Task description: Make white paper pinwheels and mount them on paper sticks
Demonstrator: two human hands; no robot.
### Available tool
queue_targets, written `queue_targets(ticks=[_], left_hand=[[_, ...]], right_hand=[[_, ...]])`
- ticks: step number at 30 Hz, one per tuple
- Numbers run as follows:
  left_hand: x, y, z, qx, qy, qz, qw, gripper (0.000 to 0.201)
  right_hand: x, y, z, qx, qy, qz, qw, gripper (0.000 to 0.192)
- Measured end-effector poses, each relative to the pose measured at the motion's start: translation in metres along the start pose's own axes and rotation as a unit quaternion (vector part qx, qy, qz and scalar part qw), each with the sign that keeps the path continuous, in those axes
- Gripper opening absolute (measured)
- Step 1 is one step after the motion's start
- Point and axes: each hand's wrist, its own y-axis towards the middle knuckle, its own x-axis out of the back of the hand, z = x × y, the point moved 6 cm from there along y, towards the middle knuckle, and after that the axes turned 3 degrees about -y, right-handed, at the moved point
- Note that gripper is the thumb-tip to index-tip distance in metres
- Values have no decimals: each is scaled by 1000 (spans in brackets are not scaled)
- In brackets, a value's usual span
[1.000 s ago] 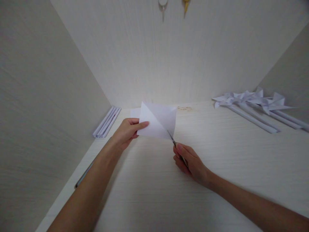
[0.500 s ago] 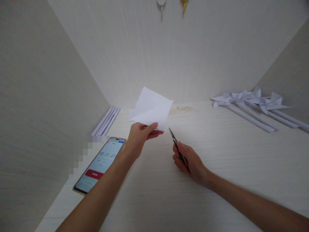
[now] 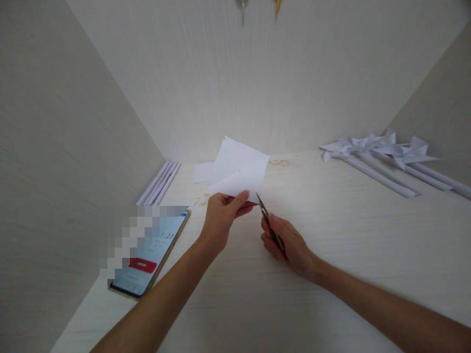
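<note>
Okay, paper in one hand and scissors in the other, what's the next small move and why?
Probably bring the scissors tip up to the paper's lower right corner: the left hand pinches the sheet's bottom edge, and the blades in the right hand point just below it.

Mostly hidden inside the right hand (image 3: 285,242): scissors (image 3: 265,215), only the blade tips showing. Behind the paper (image 3: 240,170), partly covered: a smaller sheet (image 3: 203,172). Pixelated over its upper left part: phone (image 3: 150,255), digits only partly readable. Cut off by the top edge: two hanging objects (image 3: 242,6), kind not clear. Cut off at the right edge: pinwheels (image 3: 382,153) sticks.
</note>
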Motion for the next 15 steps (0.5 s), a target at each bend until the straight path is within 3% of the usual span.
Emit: queue_targets(ticks=[15], left_hand=[[-1, -1, 2, -4, 3, -7, 1000, 19]], right_hand=[[0, 0, 1, 2, -18, -7, 1000, 38]])
